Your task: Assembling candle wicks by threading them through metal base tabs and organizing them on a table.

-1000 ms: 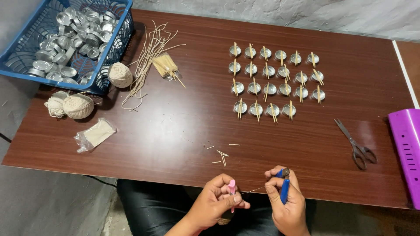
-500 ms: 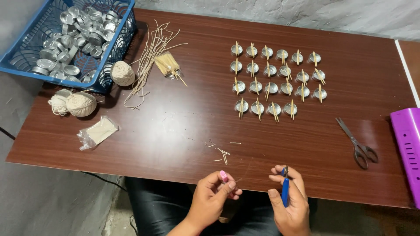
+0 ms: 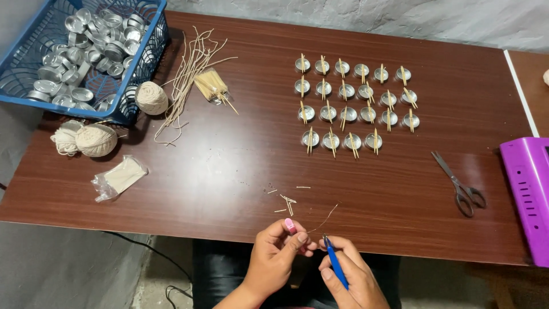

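Note:
My left hand (image 3: 280,257) pinches a thin pale wick string (image 3: 327,217) between thumb and fingers at the near table edge; the string rises from the fingers toward the table. My right hand (image 3: 351,274) grips a small blue-handled cutter (image 3: 336,268), its tip right beside the left fingertips. Short cut string pieces (image 3: 287,200) lie on the brown table (image 3: 229,166) just beyond both hands. Farther off stand rows of small metal cups (image 3: 354,106), each with sticks laid across it.
Scissors (image 3: 460,186) lie at the right, next to a purple box (image 3: 529,194). A blue basket (image 3: 86,54) of metal cups sits at the far left, with string balls (image 3: 97,140), loose wick lengths (image 3: 191,74), a stick bundle (image 3: 211,86) and a plastic packet (image 3: 120,177) nearby.
My hands drew a little apart half a second ago, then came back together. The cutter tip now sits next to the left fingertips, and the string points up toward the table.

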